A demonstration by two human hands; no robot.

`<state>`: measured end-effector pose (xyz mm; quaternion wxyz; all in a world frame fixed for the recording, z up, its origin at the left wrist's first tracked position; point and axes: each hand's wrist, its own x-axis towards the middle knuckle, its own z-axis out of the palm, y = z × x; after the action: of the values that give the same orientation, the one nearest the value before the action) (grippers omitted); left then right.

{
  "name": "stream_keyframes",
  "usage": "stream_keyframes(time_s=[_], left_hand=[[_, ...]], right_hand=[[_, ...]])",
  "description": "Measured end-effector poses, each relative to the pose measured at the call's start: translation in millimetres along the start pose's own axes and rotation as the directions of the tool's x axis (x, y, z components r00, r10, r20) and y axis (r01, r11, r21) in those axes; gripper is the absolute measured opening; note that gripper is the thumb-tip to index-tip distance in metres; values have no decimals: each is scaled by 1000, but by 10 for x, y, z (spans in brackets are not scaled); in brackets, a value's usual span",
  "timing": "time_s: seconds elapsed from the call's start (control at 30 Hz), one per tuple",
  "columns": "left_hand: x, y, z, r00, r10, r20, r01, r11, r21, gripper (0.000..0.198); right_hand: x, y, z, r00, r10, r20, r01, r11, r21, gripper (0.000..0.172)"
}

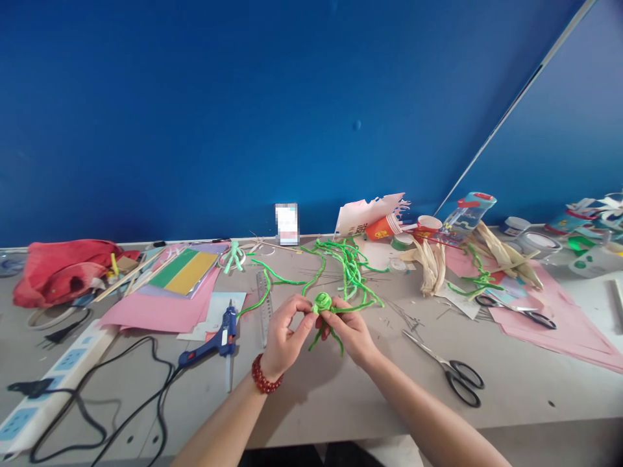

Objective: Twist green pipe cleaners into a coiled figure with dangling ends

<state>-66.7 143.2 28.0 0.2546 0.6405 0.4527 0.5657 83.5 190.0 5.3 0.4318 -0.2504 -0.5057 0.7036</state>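
Observation:
Between my two hands is a small green pipe-cleaner figure (322, 301) with a round coiled head and thin strands hanging below. My left hand (288, 331), with a red bead bracelet (266, 376) at the wrist, pinches its left side. On the other side, my right hand (351, 329) grips it between thumb and fingers. A tangle of green pipe cleaners (348, 259) lies just beyond the hands. Further left sits a paler green figure (234, 256). A clear ruler (265, 305) rests beside my left hand.
Left are a blue glue gun (214, 342), its black cable, a white power strip (68, 370), pink paper (160, 308) and a red cloth (63, 269). Right are black-handled scissors (452, 373), a second pair (523, 311), dried husks (431, 266) and an orange paper cup (382, 228).

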Motion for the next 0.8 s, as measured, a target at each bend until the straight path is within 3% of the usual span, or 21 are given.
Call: stream_keyframes(time_s=[0.13, 0.33, 0.7, 0.8], left_hand=[[-2, 20, 48, 986, -167, 20, 164, 933, -319, 17], [18, 53, 64, 958, -280, 58, 272, 830, -486, 21], [34, 16, 17, 879, -452, 153, 457, 704, -543, 28], [52, 30, 11, 916, -397, 62, 379, 803, -460, 17]], right_hand=[[-14, 42, 4, 999, -34, -5, 34, 999, -25, 34], [-20, 57, 39, 997, -74, -19, 74, 997, -15, 34], [-40, 81, 48, 996, -64, 65, 67, 997, -43, 32], [-22, 76, 36, 998, -40, 46, 42, 999, -30, 34]])
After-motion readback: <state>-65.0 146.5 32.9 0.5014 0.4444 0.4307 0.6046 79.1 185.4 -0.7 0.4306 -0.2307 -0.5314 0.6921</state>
